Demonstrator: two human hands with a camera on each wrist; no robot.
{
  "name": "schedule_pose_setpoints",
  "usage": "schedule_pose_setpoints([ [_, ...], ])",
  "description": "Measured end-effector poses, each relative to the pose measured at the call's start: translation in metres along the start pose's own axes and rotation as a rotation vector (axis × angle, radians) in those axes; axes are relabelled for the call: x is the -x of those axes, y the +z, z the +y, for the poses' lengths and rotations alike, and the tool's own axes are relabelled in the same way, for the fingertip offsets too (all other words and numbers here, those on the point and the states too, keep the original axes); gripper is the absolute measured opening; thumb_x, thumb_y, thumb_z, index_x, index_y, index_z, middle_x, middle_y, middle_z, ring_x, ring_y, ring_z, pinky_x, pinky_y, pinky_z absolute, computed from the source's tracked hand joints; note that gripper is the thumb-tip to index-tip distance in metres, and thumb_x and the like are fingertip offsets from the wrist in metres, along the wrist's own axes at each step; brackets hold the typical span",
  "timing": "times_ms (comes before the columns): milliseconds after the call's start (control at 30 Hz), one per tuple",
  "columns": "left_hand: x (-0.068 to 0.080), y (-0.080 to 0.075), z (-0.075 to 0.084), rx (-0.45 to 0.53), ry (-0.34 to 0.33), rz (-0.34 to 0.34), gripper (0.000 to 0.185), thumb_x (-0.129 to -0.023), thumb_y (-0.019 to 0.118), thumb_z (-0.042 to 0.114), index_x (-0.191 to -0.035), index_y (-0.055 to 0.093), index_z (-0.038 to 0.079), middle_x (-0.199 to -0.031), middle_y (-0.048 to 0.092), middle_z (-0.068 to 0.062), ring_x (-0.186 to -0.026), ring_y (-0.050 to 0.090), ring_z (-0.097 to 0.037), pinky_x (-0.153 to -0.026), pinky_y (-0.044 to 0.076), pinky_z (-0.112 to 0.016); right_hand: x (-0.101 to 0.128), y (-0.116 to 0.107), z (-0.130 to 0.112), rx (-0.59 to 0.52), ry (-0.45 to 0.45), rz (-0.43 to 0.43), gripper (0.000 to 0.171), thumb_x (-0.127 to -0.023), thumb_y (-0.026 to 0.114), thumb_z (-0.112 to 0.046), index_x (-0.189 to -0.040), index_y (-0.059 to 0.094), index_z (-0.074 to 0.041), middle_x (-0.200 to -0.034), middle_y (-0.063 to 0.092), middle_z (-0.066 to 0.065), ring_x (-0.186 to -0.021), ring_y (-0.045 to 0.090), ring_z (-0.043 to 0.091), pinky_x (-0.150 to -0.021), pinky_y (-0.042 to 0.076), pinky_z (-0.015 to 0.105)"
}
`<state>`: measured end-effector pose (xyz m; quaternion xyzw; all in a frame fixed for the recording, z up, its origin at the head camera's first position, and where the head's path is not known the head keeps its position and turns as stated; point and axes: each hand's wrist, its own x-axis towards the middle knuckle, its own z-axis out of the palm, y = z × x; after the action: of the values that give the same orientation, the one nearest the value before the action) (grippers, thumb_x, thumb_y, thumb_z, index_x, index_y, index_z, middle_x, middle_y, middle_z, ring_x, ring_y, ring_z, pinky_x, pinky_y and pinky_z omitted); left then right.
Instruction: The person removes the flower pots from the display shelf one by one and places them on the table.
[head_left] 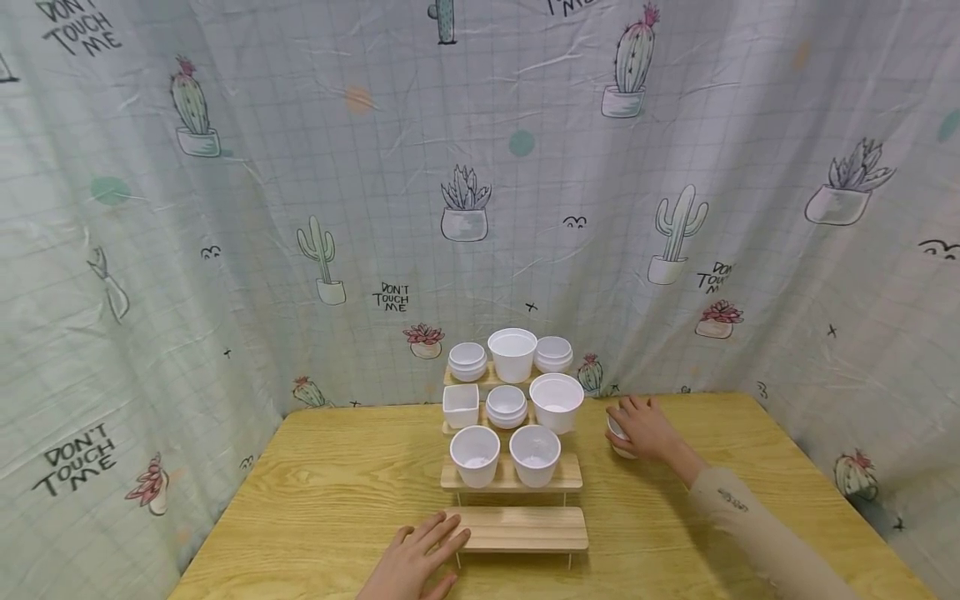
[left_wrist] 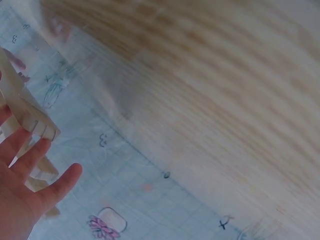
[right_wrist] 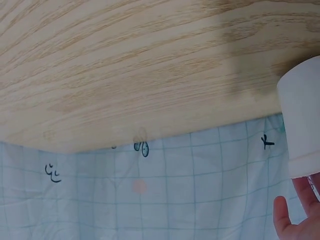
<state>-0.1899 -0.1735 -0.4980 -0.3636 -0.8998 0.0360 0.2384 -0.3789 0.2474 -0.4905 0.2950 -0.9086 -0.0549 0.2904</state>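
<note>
At the right of a tiered wooden stand, my right hand [head_left: 647, 429] grips a white plastic pot [right_wrist: 304, 120] from above, close over the table. In the right wrist view its fingers lie at the pot's rim. My left hand [head_left: 417, 552] rests its spread fingertips on the left end of the lowest wooden shelf [head_left: 525, 530]. Two white cup-shaped pots, a left one [head_left: 476, 457] and a right one [head_left: 535, 456], stand on the shelf above. The middle shelf bears a square pot [head_left: 461, 407], a round pot [head_left: 507, 407] and a wide pot [head_left: 557, 403].
On the top shelf a tall pot [head_left: 513, 356] stands between two round pots, one left [head_left: 467, 362] and one right [head_left: 553, 355]. The stand is on a yellow wood-grain table [head_left: 337, 483]. Cactus-printed curtains [head_left: 300, 167] hang behind and beside the table.
</note>
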Motion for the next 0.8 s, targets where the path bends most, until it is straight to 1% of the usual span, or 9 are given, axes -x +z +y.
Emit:
schedule_pose_setpoints([
  [333,0.0006,0.0018,-0.0007,0.012,0.003,0.003,0.054,-0.080,0.059,0.045,-0.129,0.047,0.028,-0.127,0.053,0.004,-0.111,0.052,-0.014,-0.068,0.047,-0.039,0.0026,0.0045,-0.0002,-0.019,0.008,0.018,0.037,-0.077,0.062,-0.039,-0.102,0.060,-0.012,-0.093,0.055,0.010,-0.089,0.052,0.029,-0.073,0.037,0.057],
  [500,-0.0001,0.0020,-0.0006,0.000,0.001,0.017,0.054,-0.078,0.060,0.045,-0.128,0.048,0.029,-0.126,0.054,0.005,-0.110,0.052,-0.014,-0.068,0.047,-0.039,0.0025,0.0036,-0.0011,-0.031,0.008,0.025,0.037,-0.077,0.064,-0.037,-0.102,0.060,-0.011,-0.092,0.055,0.010,-0.088,0.052,0.030,-0.070,0.037,0.056],
  [600,-0.0006,0.0019,-0.0004,-0.005,-0.001,0.021,0.054,-0.078,0.061,0.045,-0.128,0.048,0.029,-0.125,0.054,0.005,-0.110,0.052,-0.013,-0.068,0.046,-0.039,0.0023,0.0017,-0.0012,-0.040,0.021,0.007,0.041,-0.077,0.063,-0.039,-0.106,0.059,-0.010,-0.095,0.055,0.012,-0.090,0.052,0.031,-0.071,0.037,0.056],
  [733,-0.0009,0.0007,0.0000,-0.001,-0.001,0.010,0.053,-0.079,0.060,0.045,-0.128,0.048,0.028,-0.126,0.054,0.005,-0.111,0.052,-0.014,-0.068,0.047,-0.039,0.0032,-0.0011,-0.0016,-0.049,0.052,-0.037,0.051,-0.077,0.061,-0.044,-0.114,0.057,-0.009,-0.104,0.056,0.014,-0.097,0.052,0.032,-0.076,0.037,0.057],
  [800,-0.0009,0.0003,0.0001,0.001,-0.001,0.008,0.053,-0.079,0.060,0.045,-0.128,0.048,0.028,-0.125,0.054,0.005,-0.111,0.052,-0.014,-0.068,0.047,-0.038,0.0040,-0.0024,-0.0018,-0.051,0.055,-0.038,0.054,-0.077,0.061,-0.045,-0.116,0.057,-0.008,-0.107,0.056,0.014,-0.099,0.052,0.032,-0.077,0.037,0.057],
])
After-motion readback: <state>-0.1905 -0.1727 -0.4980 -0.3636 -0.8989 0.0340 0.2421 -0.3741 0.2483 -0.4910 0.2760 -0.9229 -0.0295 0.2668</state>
